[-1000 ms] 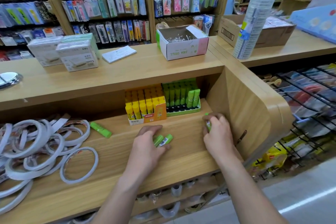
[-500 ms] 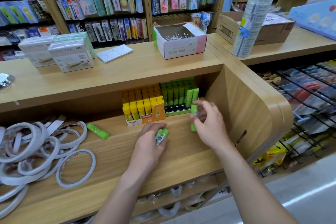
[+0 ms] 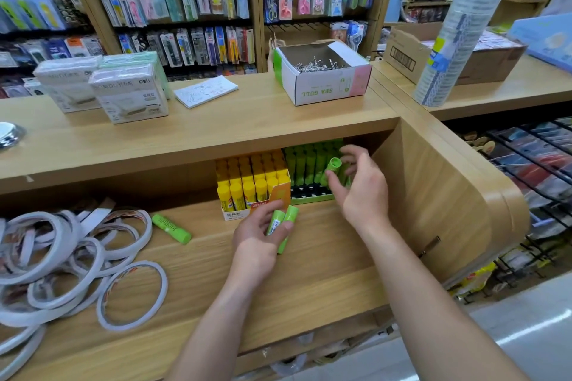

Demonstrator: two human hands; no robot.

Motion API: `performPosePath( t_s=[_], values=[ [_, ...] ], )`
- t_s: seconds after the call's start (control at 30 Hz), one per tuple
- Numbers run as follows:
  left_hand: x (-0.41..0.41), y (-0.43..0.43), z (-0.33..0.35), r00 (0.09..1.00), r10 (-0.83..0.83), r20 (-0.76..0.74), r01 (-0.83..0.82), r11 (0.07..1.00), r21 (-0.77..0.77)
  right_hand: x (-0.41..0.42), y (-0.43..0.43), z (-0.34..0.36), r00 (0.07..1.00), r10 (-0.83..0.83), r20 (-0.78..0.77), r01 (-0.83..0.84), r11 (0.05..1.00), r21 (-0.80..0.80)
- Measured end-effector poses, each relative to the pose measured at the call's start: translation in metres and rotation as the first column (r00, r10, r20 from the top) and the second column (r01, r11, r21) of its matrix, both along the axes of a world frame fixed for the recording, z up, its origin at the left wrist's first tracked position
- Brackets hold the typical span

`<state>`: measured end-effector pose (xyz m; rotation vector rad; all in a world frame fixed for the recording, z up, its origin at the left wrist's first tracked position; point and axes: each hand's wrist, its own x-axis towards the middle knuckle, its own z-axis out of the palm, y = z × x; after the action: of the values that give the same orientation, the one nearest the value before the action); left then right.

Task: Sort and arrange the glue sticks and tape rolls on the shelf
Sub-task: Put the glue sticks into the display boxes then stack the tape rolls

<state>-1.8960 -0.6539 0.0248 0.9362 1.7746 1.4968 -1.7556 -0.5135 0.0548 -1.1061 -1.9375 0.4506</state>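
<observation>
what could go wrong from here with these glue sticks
The right hand pinches a green glue stick over the packed green tray; it may slip or knock neighbours over. The left hand holds two sticks that might drop. The lone stick could roll away.

Four loose green glue sticks (image 3: 171, 228), two display boxes (image 3: 238, 214)
</observation>
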Motion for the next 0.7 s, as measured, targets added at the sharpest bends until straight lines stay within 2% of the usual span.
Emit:
performPosePath(
  t_s=[0.13,0.27,0.37,0.47,0.7],
  values=[
    [-0.004,0.000,-0.002,1.000,-0.005,0.018,0.005,1.000,0.003,0.002,-0.003,0.004,0.995,0.032,-0.090,-0.041,0.995,-0.096],
    [-0.004,0.001,-0.005,1.000,-0.011,0.027,0.011,1.000,0.024,0.006,-0.009,0.004,0.976,0.152,-0.156,-0.187,0.953,-0.237],
    [-0.002,0.006,-0.002,0.999,-0.013,0.041,0.011,0.999,0.053,0.009,-0.013,0.001,0.978,0.102,-0.183,-0.156,0.937,-0.313],
    [0.002,0.009,0.003,0.989,-0.019,0.147,0.006,0.996,0.091,0.013,-0.011,-0.003,0.988,0.023,-0.155,-0.071,0.948,-0.311],
    [0.004,0.016,-0.005,0.990,-0.023,0.140,0.009,0.995,0.101,0.018,-0.009,-0.007,0.996,0.074,-0.042,-0.083,0.958,-0.276]
  ],
)
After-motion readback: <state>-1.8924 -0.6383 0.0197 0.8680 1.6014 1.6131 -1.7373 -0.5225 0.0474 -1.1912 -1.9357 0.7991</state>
